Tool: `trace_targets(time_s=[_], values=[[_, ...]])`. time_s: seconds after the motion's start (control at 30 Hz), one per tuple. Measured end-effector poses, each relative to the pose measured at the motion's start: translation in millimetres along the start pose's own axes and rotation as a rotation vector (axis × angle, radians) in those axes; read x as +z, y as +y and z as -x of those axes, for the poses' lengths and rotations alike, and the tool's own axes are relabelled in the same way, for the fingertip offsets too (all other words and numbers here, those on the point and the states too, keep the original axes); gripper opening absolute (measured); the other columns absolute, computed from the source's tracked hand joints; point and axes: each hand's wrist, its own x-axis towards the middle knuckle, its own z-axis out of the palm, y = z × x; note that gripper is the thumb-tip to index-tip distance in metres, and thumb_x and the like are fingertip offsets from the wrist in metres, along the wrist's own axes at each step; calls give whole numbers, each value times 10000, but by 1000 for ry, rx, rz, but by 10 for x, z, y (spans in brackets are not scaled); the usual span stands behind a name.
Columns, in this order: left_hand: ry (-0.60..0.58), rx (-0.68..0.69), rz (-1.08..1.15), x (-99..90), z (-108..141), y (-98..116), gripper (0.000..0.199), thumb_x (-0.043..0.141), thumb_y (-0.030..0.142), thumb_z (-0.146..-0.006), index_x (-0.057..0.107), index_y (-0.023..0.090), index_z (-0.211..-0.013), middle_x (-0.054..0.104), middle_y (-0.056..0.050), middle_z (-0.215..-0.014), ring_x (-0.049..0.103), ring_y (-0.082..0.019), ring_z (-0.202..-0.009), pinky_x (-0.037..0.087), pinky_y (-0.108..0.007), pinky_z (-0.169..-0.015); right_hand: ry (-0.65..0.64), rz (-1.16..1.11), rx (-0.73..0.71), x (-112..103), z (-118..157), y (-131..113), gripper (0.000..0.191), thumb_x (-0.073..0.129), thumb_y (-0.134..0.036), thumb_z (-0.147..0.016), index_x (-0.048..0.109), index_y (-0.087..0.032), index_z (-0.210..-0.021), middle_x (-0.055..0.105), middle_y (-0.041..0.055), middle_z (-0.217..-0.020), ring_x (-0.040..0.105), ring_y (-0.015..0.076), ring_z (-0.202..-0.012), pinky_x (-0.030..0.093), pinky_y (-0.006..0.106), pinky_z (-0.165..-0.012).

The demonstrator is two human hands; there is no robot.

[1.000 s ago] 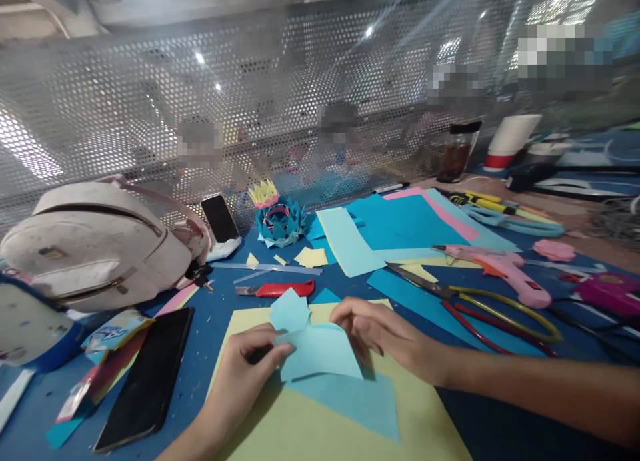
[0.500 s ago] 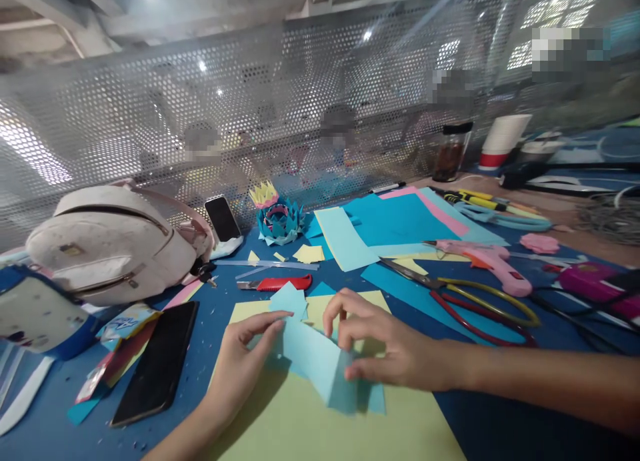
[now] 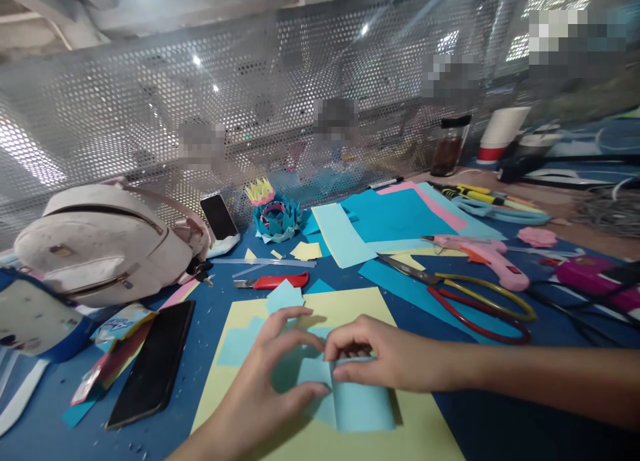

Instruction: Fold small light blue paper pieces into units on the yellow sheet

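Observation:
A light blue sheet of paper (image 3: 364, 399) is bent over on itself above a pale yellow sheet (image 3: 420, 441). My right hand (image 3: 373, 354) pinches its folded-over edge between thumb and fingers. Close by on the left, my left hand (image 3: 273, 374) has thumb and fingers spread apart, the thumb tip over the paper's left part; whether it presses there I cannot tell. More light blue paper pieces (image 3: 235, 344) lie on the yellow sheet, partly hidden behind my left hand. A red utility knife (image 3: 280, 281) rests just beyond the sheet.
Right of the sheet lie scissors (image 3: 450, 291) and a pink glue gun (image 3: 487, 254). Coloured paper (image 3: 395, 214) and a blue paper flower (image 3: 277, 217) are behind. At left are a black phone (image 3: 153, 364), a backpack (image 3: 105, 241) and a blue-white container (image 3: 35, 321).
My left hand has let go of the light blue paper and opened, moving right. The paper now bends over to the right under my right hand, exposing pieces on the yellow sheet.

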Motion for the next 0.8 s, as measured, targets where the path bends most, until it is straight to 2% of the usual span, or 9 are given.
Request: trace_targets(time_s=[0.07,0.17,0.3,0.57,0.8], values=[[-29,9,3,47,6,11,177,750,244,-777,674,249,-937,548,-86,-1341,473,-306,-1270,349,-420,-1064,-6,-14,-8,24,0,8,213,643,-335,-860,708,-136,-896,593,2,-781,471,119,-706,381,227,-672],[-20,29,40,100,9,-9,100,699,225,-813,607,221,-851,651,-69,-1072,574,-258,-1075,419,-351,-945,-6,-42,-3,51,1,4,207,632,-326,-864,711,-136,-887,600,-1,-776,475,112,-689,385,217,-667],[33,-67,34,141,24,-30,113,705,210,-784,592,208,-780,650,-20,-856,594,-207,-875,423,-279,-800,-9,21,-5,56,3,-14,163,619,-283,-864,697,-140,-872,585,-5,-769,459,111,-698,370,206,-654],[31,-108,45,123,42,-18,11,683,207,-806,684,217,-810,660,-10,-827,585,-181,-824,417,-255,-780,-20,23,-13,56,10,-41,118,595,-253,-865,640,-145,-844,565,-11,-779,479,113,-725,377,199,-667],[39,-128,62,112,56,9,52,669,214,-809,700,204,-769,670,-12,-791,586,-177,-799,421,-250,-770,-16,14,-10,69,18,-76,83,599,-220,-843,630,-145,-825,571,-15,-764,491,113,-716,371,204,-662]])
